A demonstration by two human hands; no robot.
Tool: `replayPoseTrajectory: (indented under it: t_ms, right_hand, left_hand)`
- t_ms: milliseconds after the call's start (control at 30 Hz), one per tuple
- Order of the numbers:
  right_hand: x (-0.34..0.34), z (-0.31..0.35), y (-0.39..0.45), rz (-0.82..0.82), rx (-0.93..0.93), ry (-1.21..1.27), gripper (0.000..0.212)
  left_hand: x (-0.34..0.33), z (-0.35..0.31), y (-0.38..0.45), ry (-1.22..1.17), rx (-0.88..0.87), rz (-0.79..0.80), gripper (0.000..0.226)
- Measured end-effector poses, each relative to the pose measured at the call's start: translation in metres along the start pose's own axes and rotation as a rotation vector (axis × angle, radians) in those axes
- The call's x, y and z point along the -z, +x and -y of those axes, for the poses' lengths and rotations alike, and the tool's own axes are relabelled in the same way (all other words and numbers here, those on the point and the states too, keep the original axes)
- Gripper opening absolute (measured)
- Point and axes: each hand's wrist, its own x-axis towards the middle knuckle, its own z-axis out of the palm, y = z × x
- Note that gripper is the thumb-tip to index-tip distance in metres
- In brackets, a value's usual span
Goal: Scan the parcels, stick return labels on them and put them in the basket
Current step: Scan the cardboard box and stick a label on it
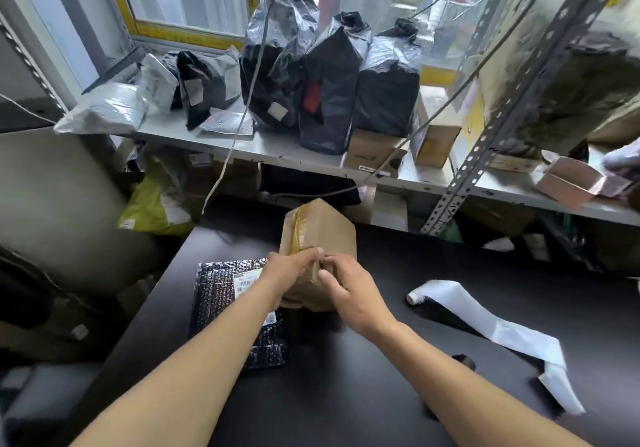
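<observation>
Taped cardboard box (317, 235) gripped by left hand (289, 275), right hand (348, 285) fingers curled against its near face, black bubble mailer (221, 294) beside, dark table (346, 394)

Daylight admitted through a yellow-framed window (187, 0), grey shelf (277, 150) set beneath it, perforated metal upright (498, 128) slanted at right, black worktop (346, 377) spread in the foreground, grey wall panel (52, 183) seen at left.
</observation>
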Motion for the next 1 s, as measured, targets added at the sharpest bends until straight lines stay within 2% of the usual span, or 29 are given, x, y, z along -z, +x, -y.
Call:
replayPoseTrajectory:
  t_ms: [67, 167, 233, 300, 367, 467, 600, 633, 700, 767, 800, 900, 933, 1000]
  right_hand:
    - [0.010, 0.002, -0.016, -0.054, -0.184, 0.158, 0.049]
    - [0.023, 0.004, -0.039, -0.121, -0.368, 0.406, 0.080]
    - [0.032, 0.006, -0.055, -0.189, -0.398, 0.520, 0.086]
    - [0.042, 0.007, -0.073, -0.237, -0.352, 0.552, 0.091]
    - [0.054, 0.009, -0.092, -0.242, -0.288, 0.504, 0.109]
    - [0.069, 0.009, -0.114, -0.245, -0.232, 0.383, 0.135]
    - [0.095, -0.002, -0.135, -0.254, -0.184, 0.274, 0.129]
    - [0.100, -0.008, -0.140, -0.263, -0.192, 0.309, 0.127]
    - [0.111, -0.020, -0.151, -0.246, -0.201, 0.472, 0.123]
    - [0.119, -0.037, -0.162, -0.182, -0.175, 0.651, 0.102]
    - [0.122, -0.042, -0.169, -0.141, -0.151, 0.704, 0.087]
    - [0.114, -0.059, -0.181, 0.003, -0.103, 0.830, 0.058]
    - [0.108, -0.066, -0.183, 0.050, -0.118, 0.881, 0.055]
    - [0.100, -0.079, -0.183, 0.107, -0.189, 0.921, 0.052]
  left_hand:
    - [-0.020, 0.019, -0.029, 0.065, -0.102, -0.098, 0.100]
    - [-0.056, 0.053, -0.081, 0.364, -0.351, -0.302, 0.114]
    - [-0.078, 0.076, -0.114, 0.471, -0.515, -0.400, 0.115]
    - [-0.096, 0.099, -0.136, 0.567, -0.677, -0.506, 0.107]
    - [-0.111, 0.117, -0.153, 0.630, -0.778, -0.578, 0.098]
    - [-0.129, 0.125, -0.183, 0.628, -0.853, -0.567, 0.095]
    - [-0.131, 0.130, -0.216, 0.565, -1.016, -0.451, 0.084]
    - [-0.128, 0.130, -0.223, 0.490, -1.004, -0.407, 0.081]
    - [-0.120, 0.126, -0.230, 0.278, -0.869, -0.367, 0.091]
    - [-0.109, 0.120, -0.234, 0.060, -0.621, -0.268, 0.107]
    - [-0.103, 0.120, -0.234, -0.029, -0.513, -0.152, 0.108]
    - [-0.093, 0.128, -0.228, -0.258, -0.279, 0.294, 0.089]
    - [-0.095, 0.133, -0.226, -0.295, -0.256, 0.369, 0.084]
    - [-0.103, 0.139, -0.221, -0.350, -0.243, 0.400, 0.082]
